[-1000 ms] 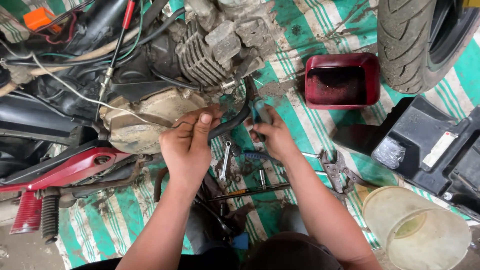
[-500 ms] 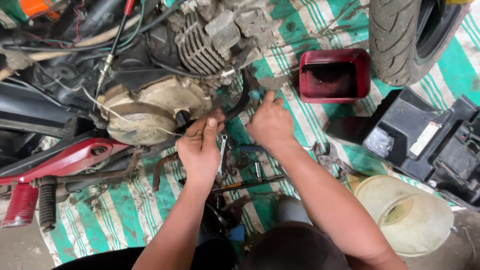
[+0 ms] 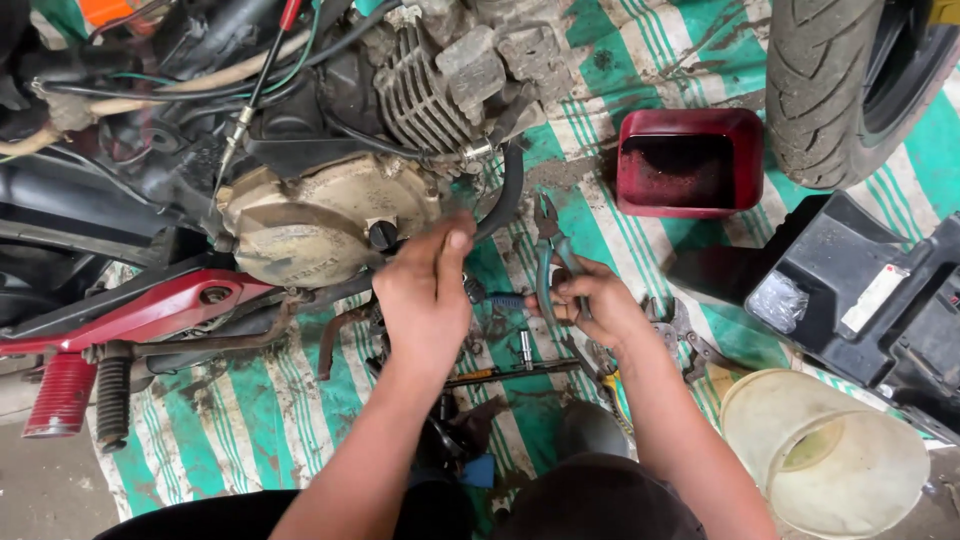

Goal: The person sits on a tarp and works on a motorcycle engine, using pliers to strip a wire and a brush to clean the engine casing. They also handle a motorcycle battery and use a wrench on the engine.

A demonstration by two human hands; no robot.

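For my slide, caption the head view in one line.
Left hand reaches to the motorcycle engine cover while the right hand holds green-handled pliers over a striped tarp.

Green-and-white striped tarp point(image 3: 250, 420) spread over ground, soiled with dark grease stains. Bare grey concrete floor point(image 3: 45, 490) visible at lower left edge beyond tarp. Black tyre point(image 3: 830, 80) at upper right, standing on tarp. Red rectangular tray point(image 3: 690, 160) just beside tyre, dark inside. Black plastic panel point(image 3: 860, 290) lying at right. Pale translucent bucket point(image 3: 825, 460) at lower right, near panel. Red footrest with ribbed rubber point(image 3: 60, 395) at lower left. Light even, diffuse, soft shadows only.
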